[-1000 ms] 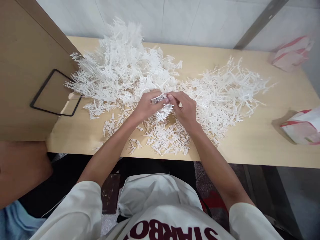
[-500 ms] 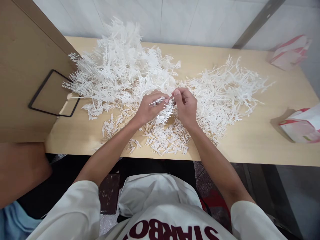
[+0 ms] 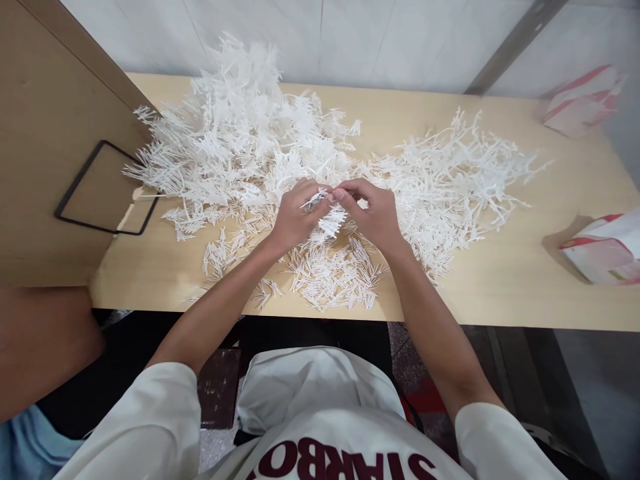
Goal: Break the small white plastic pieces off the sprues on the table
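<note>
The bunch of white sprigs sits in the curled left hand, while the right hand's thumb and forefinger are closed together at its upper end, any strand between them too small to tell. A firm left grip and light, short pinches should suit such thin stems. Left and right of the bunch, tangled heaps crowd close and could snag; loose snippets lie on its near side, red-and-white bags well to its right.

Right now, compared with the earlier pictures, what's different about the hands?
The bare right hand drew slightly away rightward, then came back leftward to meet the bare left hand again. The left hand kept holding its bunch of thin white strands; the big spiky white heap behind looks the same.
</note>
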The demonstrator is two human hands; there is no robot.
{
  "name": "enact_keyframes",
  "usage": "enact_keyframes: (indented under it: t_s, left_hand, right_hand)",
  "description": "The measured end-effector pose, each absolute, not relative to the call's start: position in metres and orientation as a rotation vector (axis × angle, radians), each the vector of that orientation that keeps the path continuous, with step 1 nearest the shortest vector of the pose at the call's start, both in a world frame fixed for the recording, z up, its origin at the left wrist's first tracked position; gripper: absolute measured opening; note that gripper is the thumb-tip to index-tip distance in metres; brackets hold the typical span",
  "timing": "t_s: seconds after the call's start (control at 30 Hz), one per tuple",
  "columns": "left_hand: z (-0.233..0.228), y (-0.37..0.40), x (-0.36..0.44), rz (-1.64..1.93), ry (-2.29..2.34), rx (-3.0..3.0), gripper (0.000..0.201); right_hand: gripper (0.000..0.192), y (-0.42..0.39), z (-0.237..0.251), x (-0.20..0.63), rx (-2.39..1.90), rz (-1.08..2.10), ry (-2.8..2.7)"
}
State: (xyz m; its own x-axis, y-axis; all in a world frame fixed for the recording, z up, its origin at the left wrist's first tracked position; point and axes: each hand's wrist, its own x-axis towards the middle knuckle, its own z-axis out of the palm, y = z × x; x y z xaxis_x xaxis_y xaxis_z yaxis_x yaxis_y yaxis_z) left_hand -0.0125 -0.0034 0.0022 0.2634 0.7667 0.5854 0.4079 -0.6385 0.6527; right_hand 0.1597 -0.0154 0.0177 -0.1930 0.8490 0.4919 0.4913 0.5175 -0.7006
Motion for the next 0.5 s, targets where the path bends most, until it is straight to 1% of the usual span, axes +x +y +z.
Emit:
enact_keyframes:
  t_s: [0.13,0.2,0.37,0.5]
  left_hand:
    - [0.0,-0.003,-0.013,1.295,1.052,2.36,0.036]
    - [0.001,-0.004,-0.014,1.29,1.037,2.413,0.036]
    - [0.007,-0.004,-0.015,1.299,1.043,2.288,0.039]
    - [0.007,-0.002,-0.016,1.324,1.056,2.12,0.038]
  right_hand:
    - [0.03,-0.011,0.012,0.166,-1.129,0.378,-2.019]
    - [0.031,-0.011,0.01,0.165,-1.135,0.377,-2.038]
    - [0.037,-0.016,0.012,0.157,-1.157,0.595,-1.846]
    - [0.038,-0.016,0.016,0.152,-1.131,0.714,-1.654]
